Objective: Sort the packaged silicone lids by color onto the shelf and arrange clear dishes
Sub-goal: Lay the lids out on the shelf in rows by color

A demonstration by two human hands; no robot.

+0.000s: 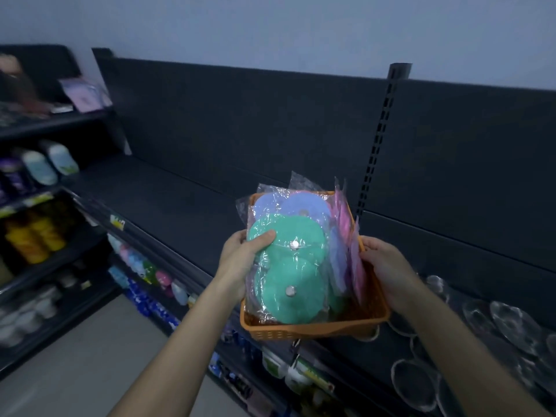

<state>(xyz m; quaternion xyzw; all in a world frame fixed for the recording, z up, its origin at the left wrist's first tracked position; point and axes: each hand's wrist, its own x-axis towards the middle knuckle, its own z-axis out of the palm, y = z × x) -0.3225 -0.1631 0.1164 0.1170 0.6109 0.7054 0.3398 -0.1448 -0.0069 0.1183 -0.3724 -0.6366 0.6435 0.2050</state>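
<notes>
Head view: an orange basket [316, 328] with packaged silicone lids is in front of a dark shelf [180, 200].
Left hand [240, 254]: it pinches the green lid package [285, 266] at its upper left edge; the thumb lies on top, and the other fingers are hidden under it.
Green lid package: on top of the pile, in the left half of the basket.
Right hand [388, 266]: it grips the right wall of the basket, with the thumb at the rim beside the pink lid packages [343, 215]; the other fingers are hidden.
Blue lid packages [301, 206]: at the far end of the basket.
Clear dishes [511, 323]: on the shelf at the lower right.
</notes>
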